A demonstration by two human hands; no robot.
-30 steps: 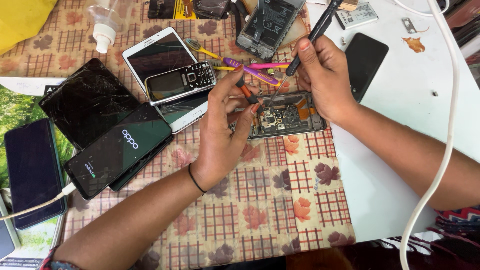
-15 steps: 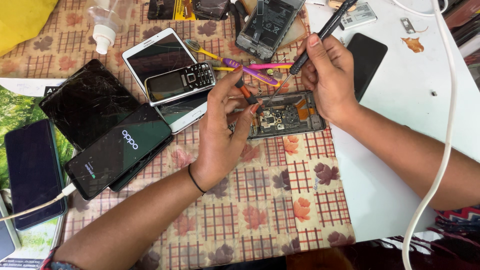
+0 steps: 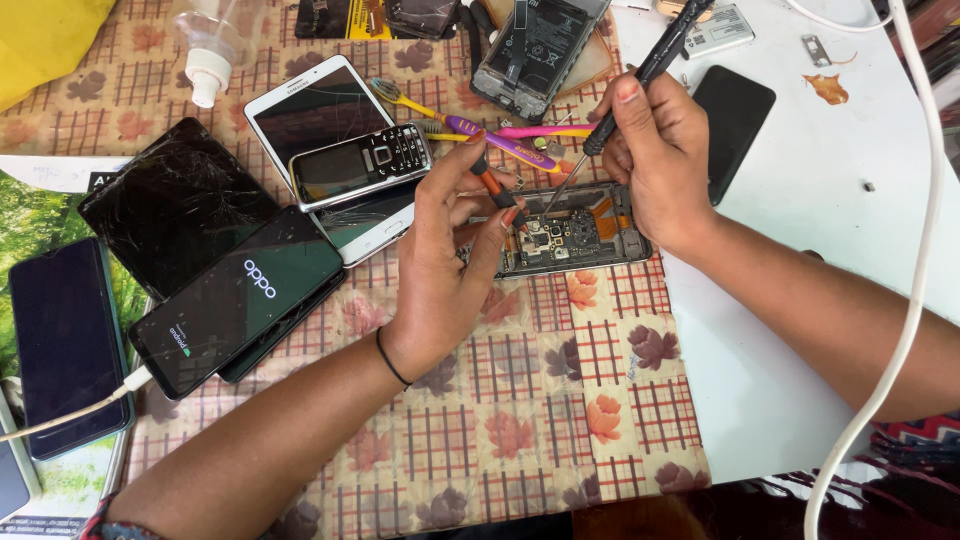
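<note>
An opened phone (image 3: 580, 232) with its circuit board bared lies on the patterned cloth (image 3: 520, 420). My left hand (image 3: 445, 265) rests on the phone's left end and pinches a small orange-handled tool (image 3: 492, 185) whose tip points down at the board. My right hand (image 3: 655, 160) grips a long black screwdriver (image 3: 650, 65), held at a slant, its thin shaft reaching down-left to the board near the left-hand tool's tip.
Several phones lie left: a cracked dark one (image 3: 175, 200), a lit one on a cable (image 3: 235, 300), a white tablet (image 3: 320, 110) under a keypad phone (image 3: 360, 165). Toothbrushes (image 3: 500, 140), another gutted phone (image 3: 535, 45), a black phone (image 3: 735, 125) and a white cable (image 3: 915, 250) lie around.
My right hand has lowered the screwdriver's tip to the board. My left hand now lifts its fingers and holds the small orange tool over the phone.
</note>
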